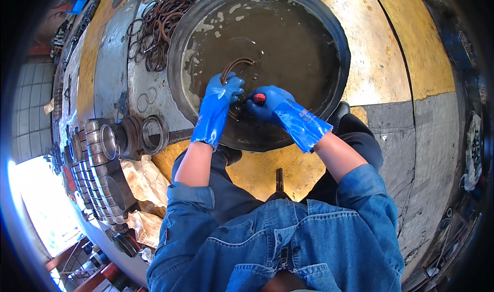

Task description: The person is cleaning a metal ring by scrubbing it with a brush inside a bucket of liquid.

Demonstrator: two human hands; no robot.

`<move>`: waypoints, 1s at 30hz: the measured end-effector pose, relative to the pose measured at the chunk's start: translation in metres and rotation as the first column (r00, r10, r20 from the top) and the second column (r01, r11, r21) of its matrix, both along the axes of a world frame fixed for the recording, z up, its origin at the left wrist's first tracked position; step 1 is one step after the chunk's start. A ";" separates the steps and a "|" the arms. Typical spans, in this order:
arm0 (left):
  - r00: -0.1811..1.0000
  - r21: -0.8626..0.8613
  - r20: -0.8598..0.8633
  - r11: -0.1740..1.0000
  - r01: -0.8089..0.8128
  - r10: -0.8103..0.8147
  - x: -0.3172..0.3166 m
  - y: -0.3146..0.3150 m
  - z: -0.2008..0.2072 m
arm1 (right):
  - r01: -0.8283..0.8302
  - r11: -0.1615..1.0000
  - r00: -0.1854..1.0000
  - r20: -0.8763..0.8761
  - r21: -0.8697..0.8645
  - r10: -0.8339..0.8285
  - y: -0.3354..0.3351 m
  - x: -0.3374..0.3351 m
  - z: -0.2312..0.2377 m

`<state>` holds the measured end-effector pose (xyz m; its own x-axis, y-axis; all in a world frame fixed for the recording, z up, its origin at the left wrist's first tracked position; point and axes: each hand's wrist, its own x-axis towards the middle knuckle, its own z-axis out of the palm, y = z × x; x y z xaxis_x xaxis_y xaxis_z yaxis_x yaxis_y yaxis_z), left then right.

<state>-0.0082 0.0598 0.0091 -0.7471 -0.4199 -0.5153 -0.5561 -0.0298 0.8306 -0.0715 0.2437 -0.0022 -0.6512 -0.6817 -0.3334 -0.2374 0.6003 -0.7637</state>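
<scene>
My left hand [220, 90], in a long blue rubber glove, is closed around a brown metal ring [237, 63]. The ring's upper arc rises past the fingers over murky brown liquid, and its lower part is mostly hidden. Close by on the right, my right hand [275, 102], gloved the same way, grips a tool with a red handle [259, 98]. Only the handle's end shows, so the kind of tool cannot be made out. Both hands are above the near half of a big round dark tub [176, 65] that holds the liquid.
A heap of rusty rings [172, 16] lies left of the tub. Two thin rings [146, 100] rest on the grey surface. Stacked metal cylinders [103, 163] and wire-like rings [154, 134] stand at left, beside crumpled brown paper [145, 181]. My legs straddle the tub's near side.
</scene>
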 end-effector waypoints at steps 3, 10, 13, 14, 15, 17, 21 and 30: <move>0.992 0.066 -0.110 0.997 -0.051 0.058 0.006 -0.007 -0.004 | 0.271 0.956 0.961 -0.090 0.108 -0.263 0.005 -0.009 0.002; 0.973 0.192 -0.200 0.978 -0.078 0.117 0.008 -0.024 -0.008 | 0.168 0.638 0.985 0.148 -0.751 -0.086 0.001 -0.007 0.057; 0.969 0.370 -0.170 0.923 -0.107 0.181 0.006 -0.012 -0.002 | -0.097 0.703 0.947 -0.283 -0.704 -0.153 0.000 -0.014 0.035; 0.970 0.465 -0.134 0.877 -0.118 0.202 0.007 -0.009 0.003 | 0.028 0.652 0.963 -0.154 -0.758 -0.221 -0.003 -0.014 0.022; 0.975 0.460 -0.138 0.884 -0.090 0.172 0.005 -0.006 0.008 | 0.208 0.651 0.945 -0.020 -0.729 -0.325 -0.006 -0.017 0.023; 0.978 0.501 -0.140 0.863 -0.063 0.152 0.006 -0.007 0.010 | 0.442 0.626 0.848 0.071 -0.643 -0.526 -0.006 -0.030 0.010; 0.980 0.470 -0.146 0.881 -0.052 0.136 0.008 -0.010 0.015 | 0.733 0.609 0.675 0.431 -0.303 -0.599 0.003 -0.059 -0.011; 0.971 0.415 -0.144 0.902 -0.118 0.193 0.008 -0.013 0.008 | 0.260 0.576 0.928 0.037 -0.775 -0.369 -0.021 -0.007 0.032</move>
<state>0.0001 0.0471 0.0172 -0.7842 -0.3240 -0.5293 -0.3614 -0.4549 0.8139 -0.0785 0.2228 0.0297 -0.8704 -0.3952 0.2935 -0.2663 -0.1234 -0.9560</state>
